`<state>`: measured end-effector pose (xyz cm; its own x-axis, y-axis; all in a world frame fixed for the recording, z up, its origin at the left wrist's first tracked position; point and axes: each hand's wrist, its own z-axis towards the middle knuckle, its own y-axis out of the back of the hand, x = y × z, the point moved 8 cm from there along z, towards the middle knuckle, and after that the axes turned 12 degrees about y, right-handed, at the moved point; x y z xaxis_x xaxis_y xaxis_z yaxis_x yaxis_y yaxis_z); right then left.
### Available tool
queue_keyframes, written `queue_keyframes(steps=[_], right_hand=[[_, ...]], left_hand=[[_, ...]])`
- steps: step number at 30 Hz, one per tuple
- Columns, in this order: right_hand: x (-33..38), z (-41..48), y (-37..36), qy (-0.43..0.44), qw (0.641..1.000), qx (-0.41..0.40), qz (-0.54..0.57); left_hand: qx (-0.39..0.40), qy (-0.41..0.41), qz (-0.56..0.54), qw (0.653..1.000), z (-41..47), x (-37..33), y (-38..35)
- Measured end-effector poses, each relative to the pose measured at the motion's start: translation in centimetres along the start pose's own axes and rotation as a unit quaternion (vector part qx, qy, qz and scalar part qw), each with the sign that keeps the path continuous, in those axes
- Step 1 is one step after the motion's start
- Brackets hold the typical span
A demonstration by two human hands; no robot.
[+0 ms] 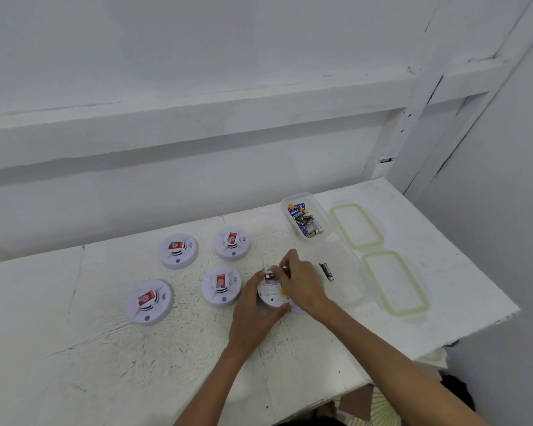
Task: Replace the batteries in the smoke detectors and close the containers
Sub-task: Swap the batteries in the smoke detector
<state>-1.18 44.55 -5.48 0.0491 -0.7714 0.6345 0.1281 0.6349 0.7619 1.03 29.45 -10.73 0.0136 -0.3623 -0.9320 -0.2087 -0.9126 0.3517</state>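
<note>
The left hand (254,305) curled round the rim of an upturned smoke detector (273,293) on the white table (105,348), while the right hand (302,282) pinched a battery (285,267) at its far edge. Four other detectors (221,285) lay left of it, and a container of batteries (285,200) stood open beyond it to the right.

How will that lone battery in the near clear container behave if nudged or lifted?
The battery is a cylinder lying on its side, so a nudge probably rolls it. Small and rigid, likely easy to pinch, though its glossy wrap may slip.
</note>
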Motion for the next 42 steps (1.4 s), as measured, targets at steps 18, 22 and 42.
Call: queue_keyframes(steps=[18, 22, 42], right_hand=[[-0.3, -1.4, 0.2, 0.1, 0.993, -0.038, -0.043], [-1.0, -2.7, 0.7, 0.081, 0.994, -0.074, -0.017], [-1.2, -6.2, -2.0, 0.018, 0.996, -0.081, 0.029]], left_hand=[[0.009, -0.057, 0.043, 0.997, -0.3, -1.8, -0.1], [0.005, -0.061, 0.041, 0.997, -0.3, -1.8, -0.1], [0.008, 0.029, -0.017, 0.999, 0.1, 0.4, 0.0]])
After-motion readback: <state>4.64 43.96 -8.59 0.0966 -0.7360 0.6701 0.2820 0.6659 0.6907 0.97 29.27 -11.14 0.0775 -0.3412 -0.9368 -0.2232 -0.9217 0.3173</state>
